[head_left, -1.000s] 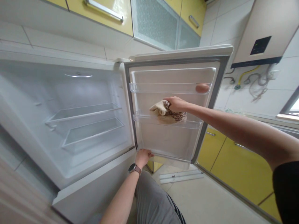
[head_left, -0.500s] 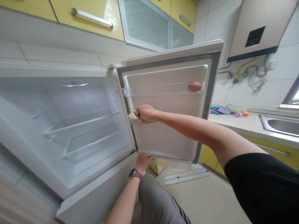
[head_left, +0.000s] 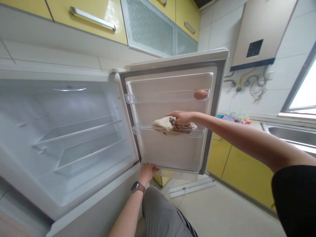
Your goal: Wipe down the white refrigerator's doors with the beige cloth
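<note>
A white fridge stands open, its door (head_left: 172, 151) swung to the right. My right hand (head_left: 182, 117) is closed on a beige patterned cloth (head_left: 166, 126) pressed into the middle door shelf (head_left: 197, 133). My left hand (head_left: 146, 172), with a watch on the wrist, grips the bottom edge of the door. One brown egg (head_left: 200, 94) lies at the right end of the upper door shelf (head_left: 158, 97).
The fridge interior (head_left: 69, 131) holds two bare glass shelves. Yellow wall cabinets (head_left: 93, 16) hang above, yellow base cabinets (head_left: 237, 171) stand to the right. A counter with colourful items (head_left: 233, 118) and a steel sink (head_left: 291, 135) lies at right. A white strip (head_left: 190, 188) rests on the floor.
My right hand slid the cloth along the middle door shelf to its left end, then back toward the middle. My left hand stayed on the door's bottom edge.
</note>
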The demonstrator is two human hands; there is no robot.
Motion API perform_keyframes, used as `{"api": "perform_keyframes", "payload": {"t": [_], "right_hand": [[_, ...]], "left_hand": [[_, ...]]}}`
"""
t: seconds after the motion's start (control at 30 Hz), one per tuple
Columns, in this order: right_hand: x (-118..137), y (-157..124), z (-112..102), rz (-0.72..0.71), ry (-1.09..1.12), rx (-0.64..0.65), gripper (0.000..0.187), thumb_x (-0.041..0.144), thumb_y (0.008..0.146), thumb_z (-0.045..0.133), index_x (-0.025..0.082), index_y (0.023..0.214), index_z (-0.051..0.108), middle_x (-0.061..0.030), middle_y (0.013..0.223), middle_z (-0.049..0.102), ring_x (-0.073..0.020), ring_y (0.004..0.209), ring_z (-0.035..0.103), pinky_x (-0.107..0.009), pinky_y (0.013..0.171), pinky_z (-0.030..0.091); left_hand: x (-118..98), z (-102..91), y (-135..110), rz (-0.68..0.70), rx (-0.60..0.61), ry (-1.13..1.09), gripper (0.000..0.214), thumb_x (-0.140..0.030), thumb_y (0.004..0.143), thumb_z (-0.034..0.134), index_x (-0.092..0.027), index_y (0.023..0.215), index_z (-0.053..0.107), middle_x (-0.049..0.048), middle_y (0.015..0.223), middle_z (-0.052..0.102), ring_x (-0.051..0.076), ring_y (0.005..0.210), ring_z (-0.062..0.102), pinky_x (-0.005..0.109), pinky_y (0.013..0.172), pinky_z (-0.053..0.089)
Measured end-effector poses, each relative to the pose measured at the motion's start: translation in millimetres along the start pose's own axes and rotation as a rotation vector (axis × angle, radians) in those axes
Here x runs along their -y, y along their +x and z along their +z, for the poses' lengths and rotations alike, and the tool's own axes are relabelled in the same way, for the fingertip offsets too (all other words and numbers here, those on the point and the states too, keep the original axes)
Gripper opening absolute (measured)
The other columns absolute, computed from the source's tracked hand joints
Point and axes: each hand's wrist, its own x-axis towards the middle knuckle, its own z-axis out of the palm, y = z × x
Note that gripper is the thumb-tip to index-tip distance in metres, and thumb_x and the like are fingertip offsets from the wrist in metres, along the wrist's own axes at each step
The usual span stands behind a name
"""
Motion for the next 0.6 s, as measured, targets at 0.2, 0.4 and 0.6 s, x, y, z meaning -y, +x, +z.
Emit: {"api": "perform_keyframes", "payload": {"t": [0.2,0.4,0.6], "right_hand": [[-13.8,-80.9,-18.6,-0.098,-0.136,-0.240,0.069,0.010,0.071,0.050,0.021,0.137,0.066,-0.0062,0.123,0.074,-0.0207,0.107,0.069,-0.027,0.088,0.050],[-1.2,-151.7,-12.0,-0.096,-0.230,-0.582,0.039,0.028,0.089,0.055,0.027,0.124,0.073,-0.0067,0.114,0.074,-0.0188,0.093,0.069,-0.029,0.079,0.049],[-64.3,-216.0,-2.9,0.217,0.445,-1.149,0.033,0.038,0.080,0.075,0.015,0.103,0.074,-0.0106,0.094,0.074,-0.0201,0.081,0.067,-0.036,0.074,0.055]], "left_hand": [[-1.0,1.0,-0.7,0.037,0.000,0.047,0.030,-0.042,0.103,0.057,-0.022,0.100,0.079,0.0114,0.108,0.077,0.030,0.108,0.068,0.042,0.096,0.045],[-4.0,-1.1,0.2,0.000,-0.006,0.019,0.037,-0.043,0.104,0.052,-0.022,0.091,0.080,0.0113,0.099,0.079,0.030,0.102,0.070,0.039,0.091,0.044],[-5.3,-6.3,-0.7,-0.042,0.005,-0.050,0.032,-0.041,0.100,0.059,-0.022,0.090,0.082,0.0133,0.099,0.079,0.031,0.104,0.070,0.036,0.090,0.043]]}}
